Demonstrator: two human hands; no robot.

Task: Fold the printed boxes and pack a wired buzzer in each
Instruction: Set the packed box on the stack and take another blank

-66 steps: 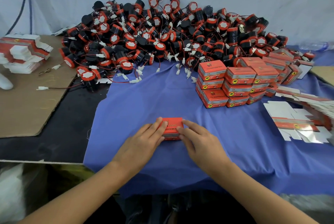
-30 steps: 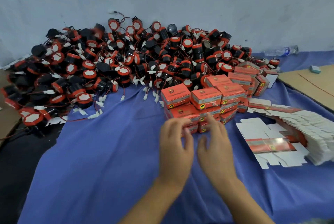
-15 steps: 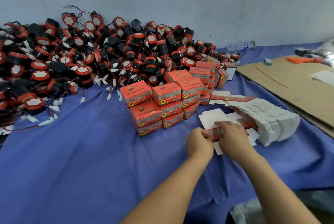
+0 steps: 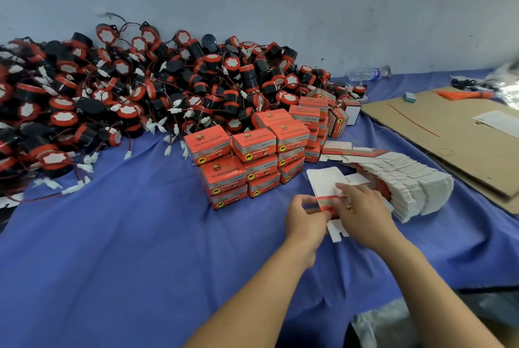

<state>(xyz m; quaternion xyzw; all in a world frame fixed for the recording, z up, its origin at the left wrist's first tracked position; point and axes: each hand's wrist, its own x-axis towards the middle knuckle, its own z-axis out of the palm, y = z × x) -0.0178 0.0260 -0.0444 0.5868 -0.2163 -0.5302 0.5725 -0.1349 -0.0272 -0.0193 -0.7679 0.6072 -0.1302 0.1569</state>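
Here a flat box blank [image 4: 327, 201] is held between both hands, low over the blue cloth [image 4: 140, 235]. The left hand [image 4: 304, 218] is closed on the blank's near left edge with thumb and fingers; the right hand [image 4: 362, 214] lies over its right part, fingers pressed on it, though how far they curl under is hidden. White flaps of the blank show above and below the hands.

The step in hand is judged to be lifting one blank clear and opening it into a tube. It would be done best if only the top blank is taken, the opposite creases are squeezed toward each other, and the bottom flaps are tucked before a buzzer is fetched.

Just right of the hands the fanned stack of blanks [image 4: 407, 184] lies, and it should not be dragged along. Beyond the hands, packed boxes [image 4: 247, 162] are stacked in tiers. Farther back and to the left, the heap of buzzers [image 4: 126, 89] with loose wires is spread to the wall; one should be drawn out by its body, so that tangled leads are not pulled with it.
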